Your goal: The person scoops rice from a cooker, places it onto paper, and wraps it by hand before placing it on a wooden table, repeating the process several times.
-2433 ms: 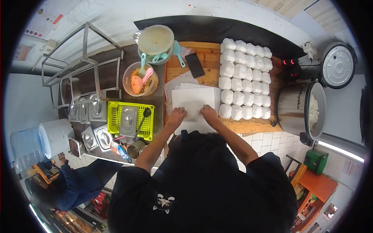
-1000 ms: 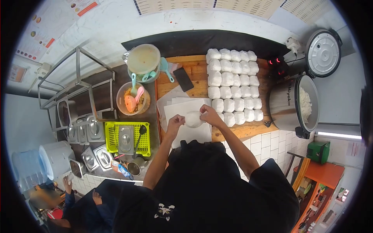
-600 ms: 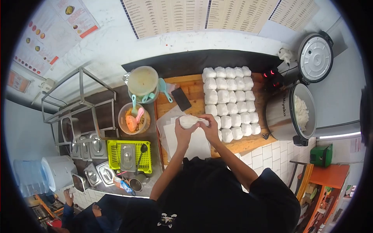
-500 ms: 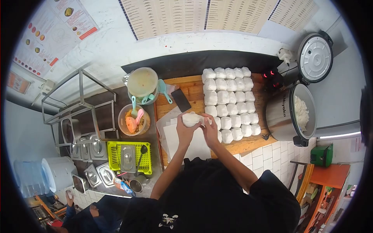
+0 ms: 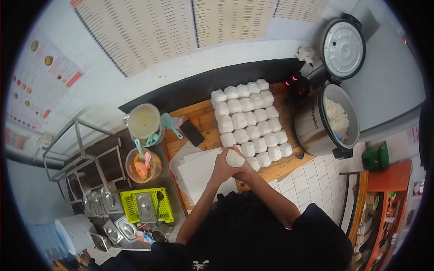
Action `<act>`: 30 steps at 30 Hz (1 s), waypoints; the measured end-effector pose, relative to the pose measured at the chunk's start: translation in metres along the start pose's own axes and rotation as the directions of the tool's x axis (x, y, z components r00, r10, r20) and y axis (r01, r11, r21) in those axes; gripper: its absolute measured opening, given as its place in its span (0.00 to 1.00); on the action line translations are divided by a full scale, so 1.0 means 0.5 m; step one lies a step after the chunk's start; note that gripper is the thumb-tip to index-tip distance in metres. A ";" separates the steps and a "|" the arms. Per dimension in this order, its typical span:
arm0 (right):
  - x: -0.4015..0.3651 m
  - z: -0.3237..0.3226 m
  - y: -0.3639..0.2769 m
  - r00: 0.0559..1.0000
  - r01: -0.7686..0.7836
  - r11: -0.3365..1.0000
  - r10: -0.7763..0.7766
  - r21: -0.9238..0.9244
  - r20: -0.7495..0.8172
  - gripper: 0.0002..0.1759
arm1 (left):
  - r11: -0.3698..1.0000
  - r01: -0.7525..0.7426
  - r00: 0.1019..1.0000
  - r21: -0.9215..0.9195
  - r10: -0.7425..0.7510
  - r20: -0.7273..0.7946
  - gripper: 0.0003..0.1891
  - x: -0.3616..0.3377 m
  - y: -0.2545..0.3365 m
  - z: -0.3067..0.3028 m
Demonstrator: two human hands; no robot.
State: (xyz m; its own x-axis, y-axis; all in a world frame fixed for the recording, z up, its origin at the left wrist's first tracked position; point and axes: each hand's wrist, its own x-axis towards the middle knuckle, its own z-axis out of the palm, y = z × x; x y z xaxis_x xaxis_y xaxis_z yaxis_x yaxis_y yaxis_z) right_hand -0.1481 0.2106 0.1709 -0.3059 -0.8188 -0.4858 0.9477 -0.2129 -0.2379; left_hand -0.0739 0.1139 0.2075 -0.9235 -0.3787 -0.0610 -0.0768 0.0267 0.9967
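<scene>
A white paper-wrapped ball is cupped between my two hands, over the near edge of the wooden table. My left hand curls around its left side. From the right and below, my right hand closes against it, its fingers partly hidden. Just beyond stand rows of similar white wrapped balls, packed closely together. A stack of white paper sheets lies to the left of my hands. What is inside the wrapping cannot be seen.
At right stands a rice cooker with white rice, its lid raised. A phone lies behind the paper. To the left are a bowl of orange filling, a lidded tub, a green basket and a metal rack.
The ball's loose paper end, pinched by my right hand before, no longer shows; both hands now close around a compact ball. My view has shifted and tilted.
</scene>
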 end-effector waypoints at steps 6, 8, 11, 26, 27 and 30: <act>-0.030 -0.010 -0.044 0.708 0.329 0.563 -0.678 -0.758 -0.197 0.27 | 0.908 0.188 0.941 -0.374 -0.276 -0.197 0.21 0.033 -0.085 0.080; -0.001 -0.134 -0.054 0.736 0.341 0.209 -0.666 -0.916 0.122 0.31 | 0.812 0.201 0.920 -0.548 -0.349 -0.179 0.27 0.062 -0.075 0.101; -0.065 -0.071 -0.098 0.693 0.242 0.023 -0.704 -0.970 0.156 0.36 | 0.742 0.322 0.908 -0.587 -0.418 -0.030 0.36 0.099 -0.066 0.122; 0.231 -0.279 -0.415 0.664 -0.142 -0.052 -0.746 -0.988 -0.056 0.40 | 0.880 0.476 0.861 -0.007 -0.467 -0.202 0.28 -0.045 -0.139 0.059; 0.221 -0.261 -0.404 0.615 -0.224 -0.161 -0.788 -0.961 -0.011 0.39 | 0.866 0.500 0.839 -0.026 -0.491 -0.233 0.28 -0.072 -0.158 0.057; 0.223 -0.282 -0.403 0.630 -0.269 -0.237 -0.776 -0.933 0.016 0.39 | 0.817 0.570 0.770 -0.092 -0.570 -0.286 0.28 -0.154 -0.210 0.062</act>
State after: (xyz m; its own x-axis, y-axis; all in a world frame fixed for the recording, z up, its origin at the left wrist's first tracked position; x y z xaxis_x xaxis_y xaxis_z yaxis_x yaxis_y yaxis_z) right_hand -0.3861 0.2375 0.0460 -0.9270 -0.3592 -0.1081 -0.2280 0.7684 -0.5980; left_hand -0.0065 0.1688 0.1058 -0.5603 -0.5714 -0.5996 -0.5545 -0.2790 0.7840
